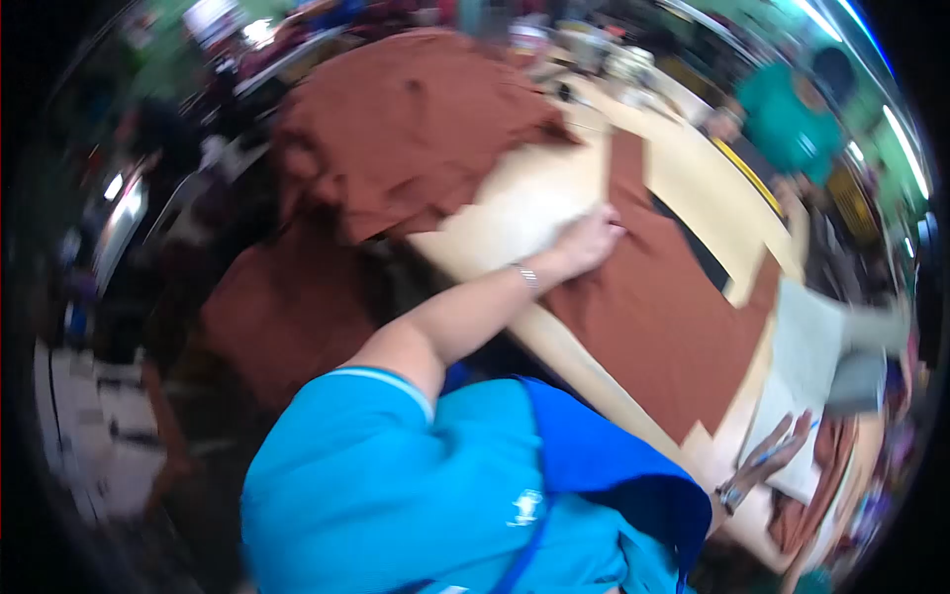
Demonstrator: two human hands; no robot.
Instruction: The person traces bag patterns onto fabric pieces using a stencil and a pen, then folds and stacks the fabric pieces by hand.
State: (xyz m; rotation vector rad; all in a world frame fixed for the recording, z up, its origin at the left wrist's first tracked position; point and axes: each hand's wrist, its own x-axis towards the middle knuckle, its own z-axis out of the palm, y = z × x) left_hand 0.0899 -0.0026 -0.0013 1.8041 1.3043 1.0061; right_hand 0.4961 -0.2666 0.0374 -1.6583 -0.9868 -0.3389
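Note:
A brown cut fabric piece (663,307) with narrow strips at its corners lies on the pale table (505,213). My left hand (592,241), with a bracelet at the wrist, has its fingers closed on the upper left edge of this fabric. At the lower right my right hand (782,447), with a watch at the wrist, is over a pale grey sheet (807,337). A thin pen-like object (764,455) lies across my right hand, held with the fingers partly stretched. Motion blurs the finger details.
A large heap of brown fabric (406,124) covers the table's upper left part, and more brown fabric (287,317) hangs below. A person in a green shirt (792,119) is across the table, near a yellow-edged strip (749,174). More brown fabric (826,475) lies at the lower right.

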